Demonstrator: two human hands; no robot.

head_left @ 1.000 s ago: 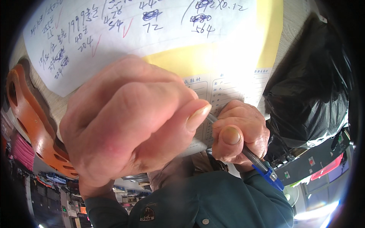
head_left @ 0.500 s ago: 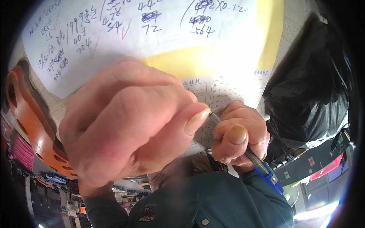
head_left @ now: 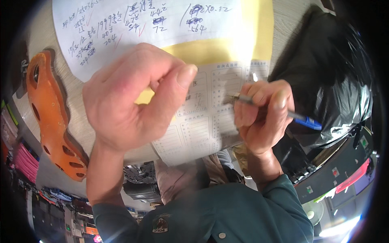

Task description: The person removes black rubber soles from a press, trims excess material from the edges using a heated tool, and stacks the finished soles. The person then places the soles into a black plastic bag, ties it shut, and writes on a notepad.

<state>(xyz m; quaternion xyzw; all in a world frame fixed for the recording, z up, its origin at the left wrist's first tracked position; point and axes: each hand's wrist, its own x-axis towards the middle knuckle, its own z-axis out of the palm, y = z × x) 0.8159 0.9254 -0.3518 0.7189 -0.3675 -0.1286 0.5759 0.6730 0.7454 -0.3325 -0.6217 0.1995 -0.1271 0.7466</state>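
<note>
My right hand (head_left: 265, 109) grips a slim ballpoint pen (head_left: 306, 121) with a blue cap on its back end, its tip slanting toward a printed sheet. That sheet of boxed forms (head_left: 192, 133) lies under both hands, with some handwriting in one box. My left hand (head_left: 133, 97) hovers over the sheet's left side, thumb and forefinger pressed together in a ring. Whether anything is between those fingertips, I cannot make out. Beyond the hands lies a white paper (head_left: 121, 24) with handwritten figures and red ticks. A yellow sheet (head_left: 259, 40) shows beneath the papers.
A curved orange piece with slots (head_left: 46, 97) lies on the table at the left. At the right, a black plastic bag (head_left: 328, 81) bulges close to my right hand. The wooden tabletop (head_left: 34, 36) shows at the upper left.
My hands have moved apart: the left fingertips have left the pen's tip and shifted left. My right hand has moved right and up, with the pen now lying flatter. The view has shifted too.
</note>
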